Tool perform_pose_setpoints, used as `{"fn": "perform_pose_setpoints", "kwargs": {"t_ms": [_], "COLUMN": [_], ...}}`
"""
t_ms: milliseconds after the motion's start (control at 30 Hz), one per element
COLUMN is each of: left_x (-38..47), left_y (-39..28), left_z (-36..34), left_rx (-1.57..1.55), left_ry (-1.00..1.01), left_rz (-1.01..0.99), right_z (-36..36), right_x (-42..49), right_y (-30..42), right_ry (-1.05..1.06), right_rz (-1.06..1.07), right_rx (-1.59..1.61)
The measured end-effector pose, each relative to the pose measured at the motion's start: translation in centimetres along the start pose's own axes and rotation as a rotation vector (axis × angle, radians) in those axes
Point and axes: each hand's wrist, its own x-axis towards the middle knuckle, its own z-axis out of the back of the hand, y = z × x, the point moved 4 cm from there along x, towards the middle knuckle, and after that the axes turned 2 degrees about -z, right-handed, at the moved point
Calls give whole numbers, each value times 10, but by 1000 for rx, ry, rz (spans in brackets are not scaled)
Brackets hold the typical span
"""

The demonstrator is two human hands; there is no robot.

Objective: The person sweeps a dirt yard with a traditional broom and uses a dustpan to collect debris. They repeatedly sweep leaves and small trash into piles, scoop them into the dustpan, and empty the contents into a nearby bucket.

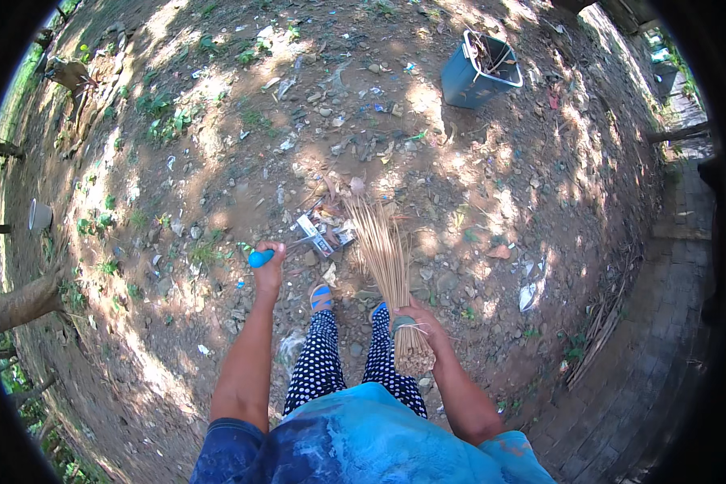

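My left hand point(268, 270) is closed around the blue handle point(260, 258) of a small dustpan. Its pan point(316, 236), partly covered in printed sheet, lies low over the dirt and holds dry leaves and litter point(333, 219). My right hand point(422, 320) grips a stick broom point(382, 254) near its bound end, where a dark band and a pale tie go round the sticks. The broom slants up and to the left, its thin tips close to the right side of the dustpan, over scattered leaves.
A blue-grey bin point(473, 72) with twigs and leaves stands at the upper right. A white pot point(40, 215) and a tree trunk point(24, 302) are at the left. Stacked sticks point(605, 330) lie beside a paved path point(647, 339) at the right. Stones and litter dot the ground.
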Motion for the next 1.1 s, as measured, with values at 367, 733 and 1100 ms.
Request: {"fn": "perform_pose_setpoints", "kwargs": {"t_ms": [367,733,1100], "left_x": [16,1,-21], "left_y": [-23,6,31], "left_z": [56,75,129], "left_rx": [142,-9,-265], "left_ry": [82,-77,-474], "left_rz": [-57,-45,84], "right_z": [47,-11,10], "right_x": [-99,40,-75], "right_y": [22,-35,62], "right_ry": [-78,89,53], "right_rz": [-17,-56,-71], "right_rx": [146,-420,-338]}}
